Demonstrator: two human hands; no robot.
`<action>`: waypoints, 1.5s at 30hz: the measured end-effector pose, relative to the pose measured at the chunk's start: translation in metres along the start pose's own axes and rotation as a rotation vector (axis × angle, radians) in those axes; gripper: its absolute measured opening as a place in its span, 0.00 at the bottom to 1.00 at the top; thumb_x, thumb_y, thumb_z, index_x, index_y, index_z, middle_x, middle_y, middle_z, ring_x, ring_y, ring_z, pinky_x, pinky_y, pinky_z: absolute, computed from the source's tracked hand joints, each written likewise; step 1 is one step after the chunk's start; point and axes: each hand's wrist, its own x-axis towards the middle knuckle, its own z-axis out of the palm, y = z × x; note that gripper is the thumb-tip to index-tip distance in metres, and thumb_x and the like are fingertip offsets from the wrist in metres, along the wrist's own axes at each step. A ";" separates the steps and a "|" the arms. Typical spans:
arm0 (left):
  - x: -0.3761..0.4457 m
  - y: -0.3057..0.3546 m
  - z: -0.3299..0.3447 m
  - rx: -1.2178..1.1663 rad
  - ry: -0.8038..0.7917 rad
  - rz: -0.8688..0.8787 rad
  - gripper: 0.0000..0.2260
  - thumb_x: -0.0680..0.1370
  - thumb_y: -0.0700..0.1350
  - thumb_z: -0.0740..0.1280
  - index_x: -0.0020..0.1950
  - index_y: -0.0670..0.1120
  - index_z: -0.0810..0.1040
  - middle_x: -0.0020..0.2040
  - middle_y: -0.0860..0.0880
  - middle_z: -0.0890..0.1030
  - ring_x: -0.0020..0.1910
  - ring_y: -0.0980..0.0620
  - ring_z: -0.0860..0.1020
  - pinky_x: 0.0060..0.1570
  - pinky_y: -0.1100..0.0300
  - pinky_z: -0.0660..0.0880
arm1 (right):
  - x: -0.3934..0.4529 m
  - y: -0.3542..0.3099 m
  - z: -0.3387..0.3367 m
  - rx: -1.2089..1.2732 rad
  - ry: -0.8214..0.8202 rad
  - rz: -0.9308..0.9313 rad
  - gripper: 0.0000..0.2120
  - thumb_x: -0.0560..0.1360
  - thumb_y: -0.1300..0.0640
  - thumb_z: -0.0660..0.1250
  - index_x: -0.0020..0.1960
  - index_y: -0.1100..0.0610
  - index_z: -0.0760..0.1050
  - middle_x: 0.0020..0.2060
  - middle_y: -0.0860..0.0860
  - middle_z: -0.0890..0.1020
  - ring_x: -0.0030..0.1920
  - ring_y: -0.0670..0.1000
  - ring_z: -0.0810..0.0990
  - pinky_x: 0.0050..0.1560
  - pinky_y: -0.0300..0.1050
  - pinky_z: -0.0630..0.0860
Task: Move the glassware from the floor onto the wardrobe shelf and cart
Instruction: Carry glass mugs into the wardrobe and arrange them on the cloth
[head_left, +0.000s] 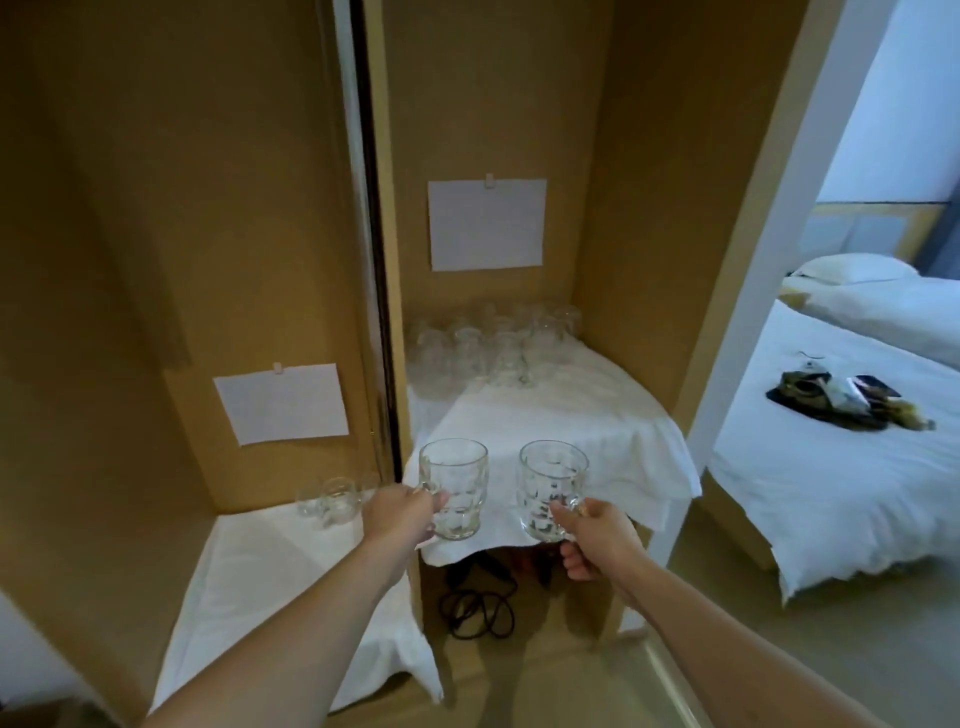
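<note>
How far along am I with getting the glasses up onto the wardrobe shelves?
Well along, it seems. A cluster of glasses already stands at the back of the cloth-covered right shelf, and a few small mugs sit on the lower left shelf. In hand: your left hand and right hand each hold a dimpled mug, left mug, right mug, by the handle, not yet set down. What remains on the floor is out of view.

No text, label, brand or number can be read anywhere. Two white paper sheets hang on the wardrobe's back panels, each held by a small clip: the upper sheet (487, 224) in the right compartment and the lower sheet (281, 404) in the left one. Both look blank, though faint print may be lost in the blur. The glass mugs show no markings.
</note>
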 end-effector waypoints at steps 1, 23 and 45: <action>-0.001 0.004 0.013 0.013 -0.002 0.010 0.08 0.75 0.43 0.76 0.44 0.41 0.80 0.46 0.44 0.82 0.45 0.45 0.83 0.50 0.48 0.83 | 0.003 0.002 -0.012 0.007 0.009 0.001 0.25 0.77 0.43 0.70 0.68 0.55 0.73 0.34 0.55 0.81 0.32 0.52 0.80 0.35 0.45 0.80; 0.184 0.073 0.181 0.179 0.057 0.165 0.19 0.75 0.49 0.74 0.32 0.45 0.67 0.33 0.48 0.74 0.36 0.47 0.73 0.35 0.56 0.67 | 0.228 -0.055 -0.057 0.222 0.180 0.162 0.20 0.83 0.44 0.58 0.51 0.61 0.77 0.49 0.64 0.83 0.48 0.61 0.84 0.54 0.57 0.83; 0.292 0.099 0.186 0.053 -0.549 -0.016 0.18 0.76 0.37 0.67 0.65 0.49 0.79 0.56 0.41 0.84 0.53 0.43 0.83 0.52 0.47 0.79 | 0.338 -0.066 -0.155 -0.074 -0.543 0.173 0.20 0.71 0.72 0.72 0.59 0.78 0.70 0.57 0.71 0.80 0.59 0.64 0.82 0.63 0.57 0.78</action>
